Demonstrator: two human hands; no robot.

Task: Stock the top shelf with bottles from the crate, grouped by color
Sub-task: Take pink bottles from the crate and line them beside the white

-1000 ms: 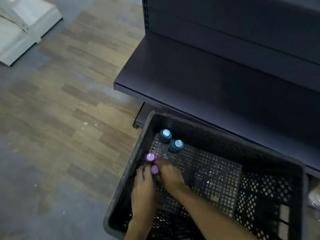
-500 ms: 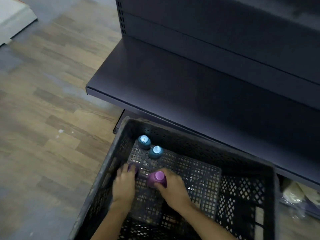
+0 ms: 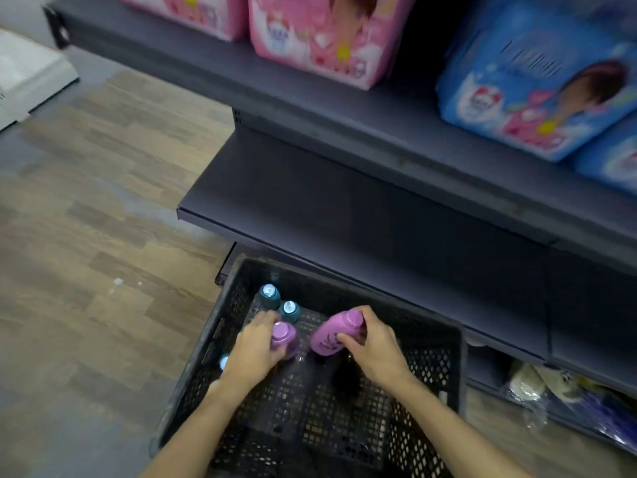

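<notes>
A black plastic crate (image 3: 458,343) stands on the floor below the dark shelving. My left hand (image 3: 251,353) is closed around a purple bottle (image 3: 284,338), held upright above the crate's bottom. My right hand (image 3: 374,350) grips a second purple bottle (image 3: 332,334), tilted with its cap pointing up and right. Two teal bottles (image 3: 269,296) (image 3: 289,311) with pale blue caps stand in the crate's far left corner. Another pale blue cap (image 3: 224,362) peeks out left of my left wrist.
A bare dark shelf (image 3: 344,201) juts out just above the crate. The shelf above it holds pink packs (image 3: 317,32) and blue packs (image 3: 537,84). Bagged goods (image 3: 537,384) lie low at the right. Wood-pattern floor (image 3: 86,236) spreads to the left.
Both hands have lifted the purple bottles up off the crate's bottom. The view has tilted upward, so the upper shelf with the pink and blue packs has come into sight.
</notes>
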